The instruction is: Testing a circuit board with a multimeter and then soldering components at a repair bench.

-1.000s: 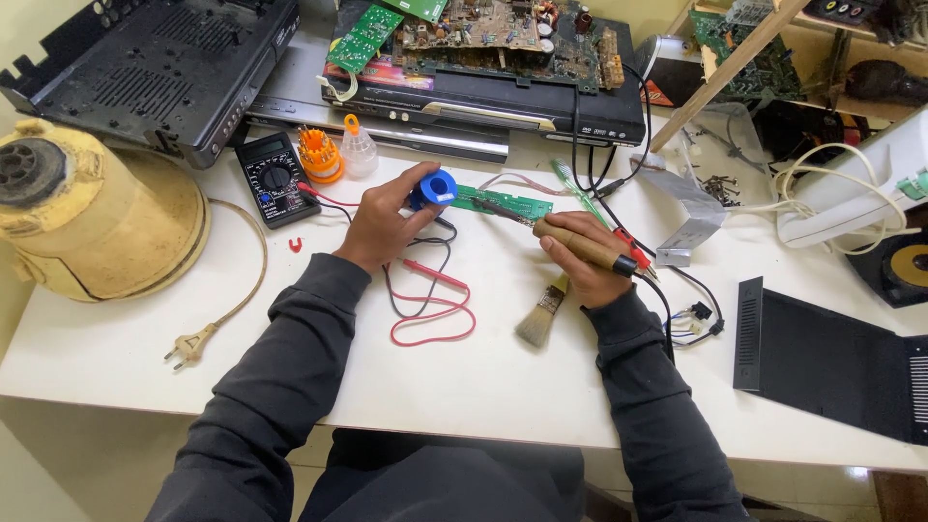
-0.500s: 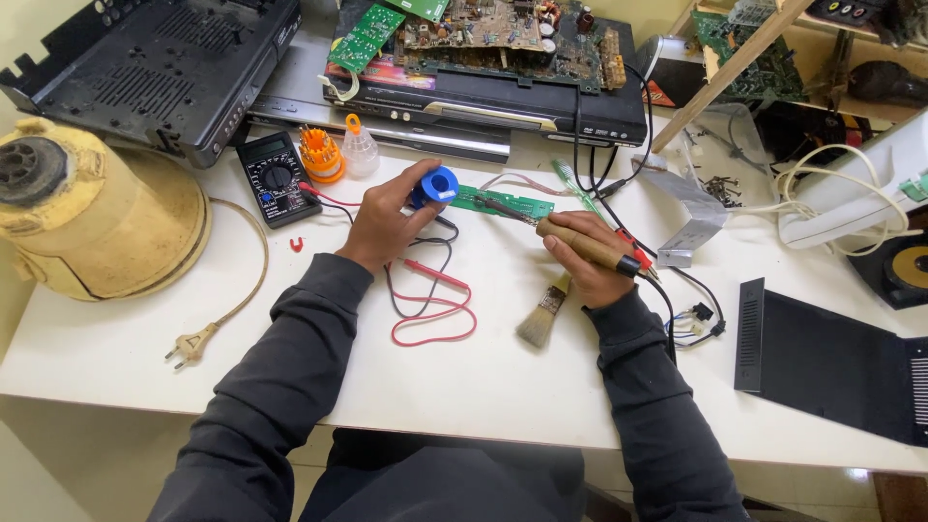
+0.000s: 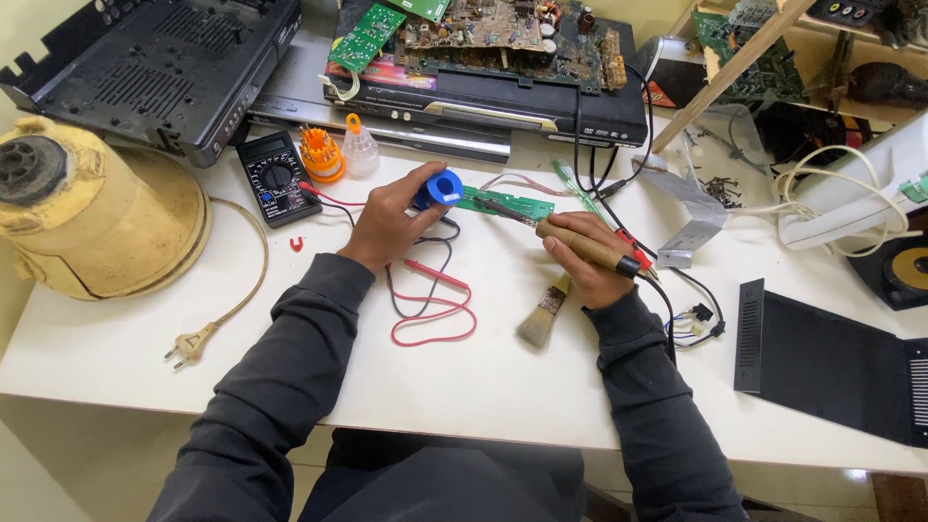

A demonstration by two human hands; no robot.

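Nothing much has shifted since the earlier frames: both hands stay where they were, over the middle of the white worktop [image 3: 483, 387]. Nearest the body, a paintbrush [image 3: 541, 314] lies just beside the right hand [image 3: 580, 261], and a loop of red and black test leads [image 3: 430, 304] lies between the arms. The right hand is closed around a wooden-handled soldering iron [image 3: 585, 246], whose tip points left at a small green circuit board [image 3: 503, 204] lying flat. The left hand [image 3: 387, 224] grips a blue solder spool [image 3: 442, 187] at the board's left end. Further left sit a black multimeter [image 3: 277, 177], an orange screwdriver set [image 3: 319, 153] and a small clear bottle [image 3: 360, 150], with a yellowed appliance [image 3: 87, 213] and its plug [image 3: 190, 345] at the edge. At the back stand a black player [image 3: 483, 97] piled with boards and a black casing [image 3: 155, 68]; a black panel [image 3: 831, 358] lies to the right.
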